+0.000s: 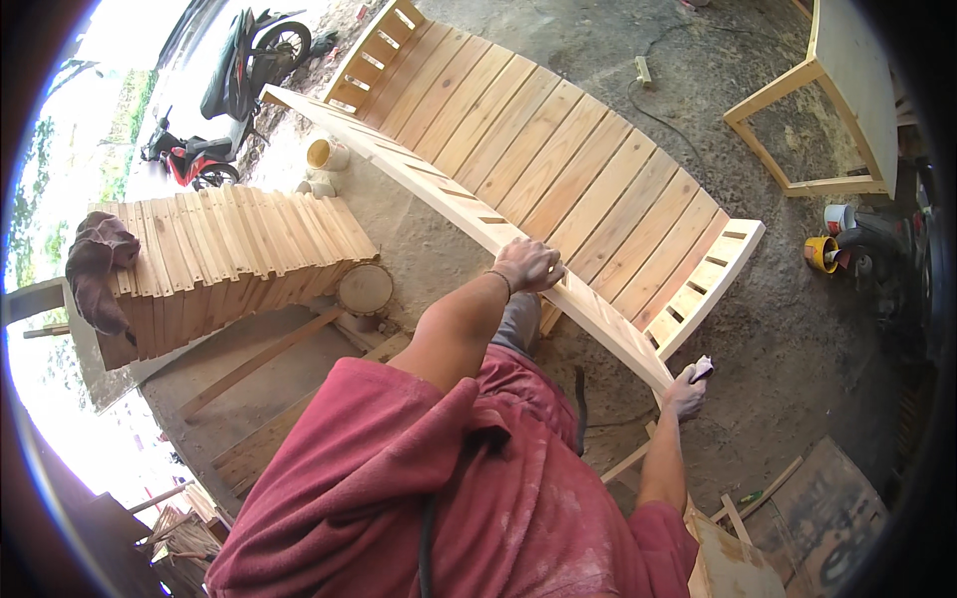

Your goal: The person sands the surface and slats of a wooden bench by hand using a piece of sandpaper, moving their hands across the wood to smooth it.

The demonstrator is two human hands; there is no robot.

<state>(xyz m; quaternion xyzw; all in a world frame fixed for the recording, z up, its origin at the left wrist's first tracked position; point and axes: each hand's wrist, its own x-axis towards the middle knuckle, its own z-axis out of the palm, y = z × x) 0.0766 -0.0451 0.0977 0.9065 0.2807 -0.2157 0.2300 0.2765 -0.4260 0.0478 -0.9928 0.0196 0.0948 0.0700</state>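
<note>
A long wooden frame (568, 149) of pale boards, with slotted sides like a cot or bench, stretches diagonally in front of me. My left hand (528, 265) rests on its near top rail (600, 309), fingers curled over the edge. Close to the frame's near right corner, my right hand (685, 392) grips a small folded whitish piece (704, 367); whether it is cloth or abrasive paper I cannot make out. That hand is beside the end of the rail, and I cannot tell if it touches the wood.
To the left lies a stack of wooden slats (229, 239) with a brown cloth (100, 264) over its end. A round-topped container (366, 290) stands beside it. Another wooden frame (857, 100), a yellow bucket (820, 255) and a power strip (643, 70) are across the floor. Motorbikes (194, 159) stand outside.
</note>
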